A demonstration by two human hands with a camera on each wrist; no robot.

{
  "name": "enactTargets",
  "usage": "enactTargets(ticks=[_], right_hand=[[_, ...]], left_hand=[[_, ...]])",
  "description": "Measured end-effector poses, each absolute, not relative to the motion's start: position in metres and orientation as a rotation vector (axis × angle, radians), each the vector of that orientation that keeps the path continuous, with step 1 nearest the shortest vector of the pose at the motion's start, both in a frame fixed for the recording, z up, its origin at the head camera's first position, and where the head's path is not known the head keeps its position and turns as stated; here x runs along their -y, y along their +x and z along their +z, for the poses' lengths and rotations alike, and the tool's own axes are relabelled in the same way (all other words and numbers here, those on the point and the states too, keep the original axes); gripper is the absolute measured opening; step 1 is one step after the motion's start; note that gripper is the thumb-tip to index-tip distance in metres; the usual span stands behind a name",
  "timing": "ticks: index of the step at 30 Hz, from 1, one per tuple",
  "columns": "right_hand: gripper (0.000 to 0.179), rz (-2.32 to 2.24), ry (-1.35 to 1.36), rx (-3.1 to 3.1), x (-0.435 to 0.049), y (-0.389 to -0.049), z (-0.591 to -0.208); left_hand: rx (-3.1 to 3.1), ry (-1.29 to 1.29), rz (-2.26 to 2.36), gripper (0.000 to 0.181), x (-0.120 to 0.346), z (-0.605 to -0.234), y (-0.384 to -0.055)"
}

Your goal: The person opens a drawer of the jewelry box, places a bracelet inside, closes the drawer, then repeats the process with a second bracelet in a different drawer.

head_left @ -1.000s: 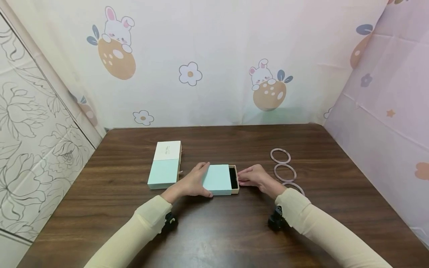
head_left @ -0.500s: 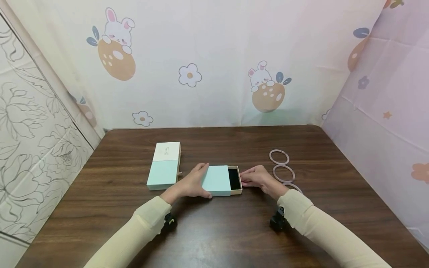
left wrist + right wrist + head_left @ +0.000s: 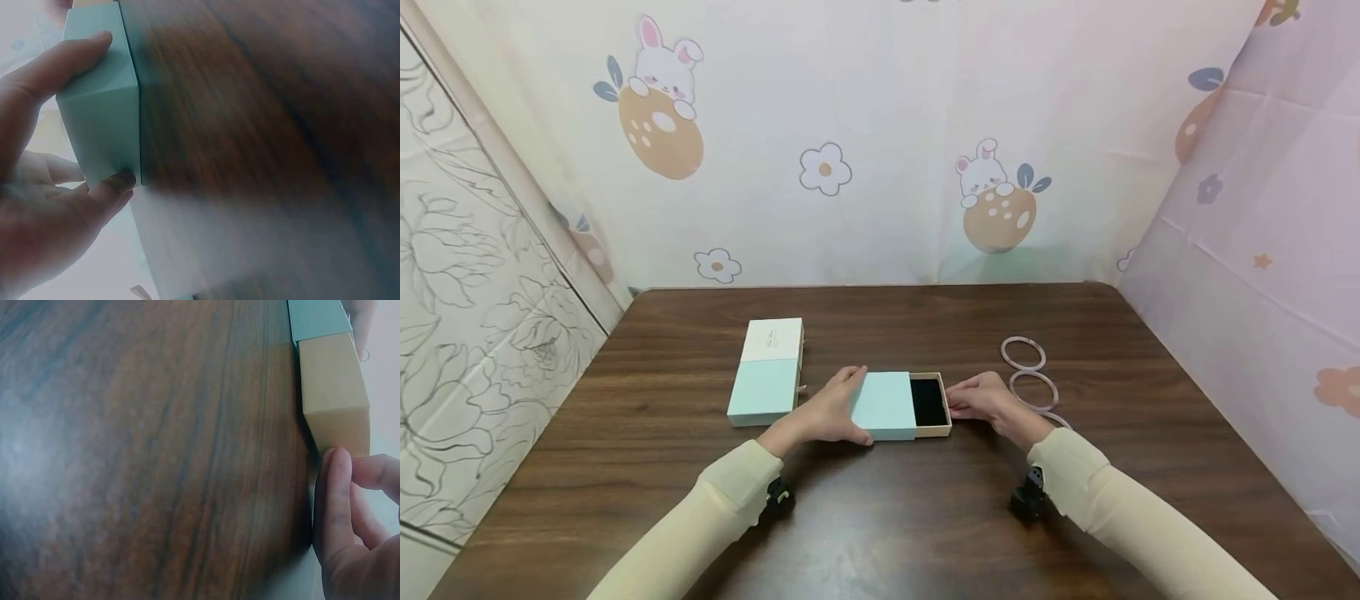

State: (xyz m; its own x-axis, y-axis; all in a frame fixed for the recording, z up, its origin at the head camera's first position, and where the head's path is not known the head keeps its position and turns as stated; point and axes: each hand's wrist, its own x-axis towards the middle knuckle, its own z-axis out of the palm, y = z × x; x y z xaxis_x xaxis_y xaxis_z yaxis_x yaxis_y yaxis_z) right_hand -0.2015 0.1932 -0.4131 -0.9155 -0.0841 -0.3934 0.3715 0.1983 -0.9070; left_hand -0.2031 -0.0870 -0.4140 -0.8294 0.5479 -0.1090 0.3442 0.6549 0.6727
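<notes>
A mint drawer-style gift box lies on the table, its sleeve (image 3: pixel 883 407) facing me. My left hand (image 3: pixel 829 410) grips that sleeve at its left end, thumb on the near side and fingers around the far side. Out of the sleeve's right end sticks a cream drawer (image 3: pixel 947 417) with a black lining (image 3: pixel 928 402). My right hand (image 3: pixel 987 400) pinches with thumb and fingertips at the drawer's outer end; what lies between the fingertips is hidden. In the right wrist view, the drawer's cream side (image 3: pixel 331 375) shows between sleeve and fingers.
A second box (image 3: pixel 766 387), mint and cream with a small ribbon tab, lies left of my left hand. Beyond my right wrist, three pale rings lie in a row: a far ring (image 3: pixel 1003 353), a middle ring (image 3: pixel 1057 392) and a partly covered near ring. The brown table (image 3: pixel 880 517) spans beneath.
The drawer has slid further right out of the sleeve, showing more black lining. My right hand has moved right with it, while my left hand stays on the sleeve.
</notes>
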Motion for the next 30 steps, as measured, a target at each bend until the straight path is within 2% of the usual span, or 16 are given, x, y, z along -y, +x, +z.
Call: enactTargets(ticks=[30], right_hand=[[0.029, -1.646, 0.206, -2.321, -0.209, -0.193, -0.409]], left_hand=[[-2.56, 0.697, 0.941, 0.115, 0.087, -0.412, -0.202]])
